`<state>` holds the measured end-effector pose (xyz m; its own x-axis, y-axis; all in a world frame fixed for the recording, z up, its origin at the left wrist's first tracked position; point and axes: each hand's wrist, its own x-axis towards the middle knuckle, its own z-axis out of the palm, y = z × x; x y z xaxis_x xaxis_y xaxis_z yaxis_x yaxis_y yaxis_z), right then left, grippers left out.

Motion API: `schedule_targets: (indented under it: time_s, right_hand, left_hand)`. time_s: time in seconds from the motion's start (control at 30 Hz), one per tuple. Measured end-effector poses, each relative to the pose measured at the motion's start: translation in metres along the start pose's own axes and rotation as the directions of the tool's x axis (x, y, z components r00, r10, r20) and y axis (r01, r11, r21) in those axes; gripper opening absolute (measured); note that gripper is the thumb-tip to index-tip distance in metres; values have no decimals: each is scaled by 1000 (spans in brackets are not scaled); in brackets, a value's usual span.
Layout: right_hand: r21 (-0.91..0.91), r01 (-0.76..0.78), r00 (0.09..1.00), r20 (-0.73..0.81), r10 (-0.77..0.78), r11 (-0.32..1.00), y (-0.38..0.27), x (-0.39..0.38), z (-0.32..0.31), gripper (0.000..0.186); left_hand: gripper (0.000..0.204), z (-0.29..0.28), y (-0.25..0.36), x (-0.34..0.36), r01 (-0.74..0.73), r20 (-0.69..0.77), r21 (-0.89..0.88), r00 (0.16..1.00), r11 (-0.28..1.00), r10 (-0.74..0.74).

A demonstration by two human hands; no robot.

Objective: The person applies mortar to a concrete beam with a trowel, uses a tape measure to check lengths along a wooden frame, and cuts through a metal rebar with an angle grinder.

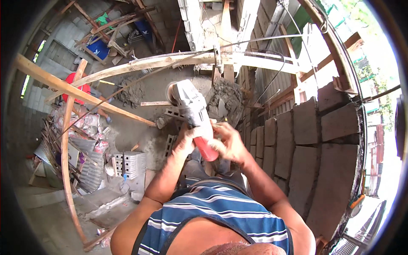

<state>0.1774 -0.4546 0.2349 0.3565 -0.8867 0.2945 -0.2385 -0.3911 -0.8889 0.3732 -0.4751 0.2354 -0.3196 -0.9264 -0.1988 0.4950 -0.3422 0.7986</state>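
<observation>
An angle grinder (196,112) is held up in front of my chest, tilted, with its silver head and round disc (172,92) pointing away from me and its red rear end towards me. Around the left side of its body wraps my left hand (185,139). At the right side of the red part is my right hand (229,142), its fingers curled and its thumb against the casing. What the right fingertips touch behind the tool is partly hidden.
A wooden beam (255,63) and a thin rebar cross ahead. To my right rises a concrete block wall (304,157). Wet mortar (227,95) lies beyond the grinder. Hollow blocks (132,163) and scrap sit at left. A person in red (74,91) is behind slanted timber at left.
</observation>
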Motion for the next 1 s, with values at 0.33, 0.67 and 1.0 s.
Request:
schedule_targets:
  time_s: [0.33,0.67,1.0]
  right_hand:
    - [734,-197,973,65,221,650,9,58,17,51]
    - [797,-126,973,-16,228,591,-22,77,15,48]
    - [976,-162,878,75,472,146,-32,113,58,53]
  left_hand:
    - [61,13,42,0,-134,121,95,985,986,122]
    - [69,19,58,13,-102,117,107,989,989,89]
    - [60,-4,85,17,-52,6,280,999,959,52]
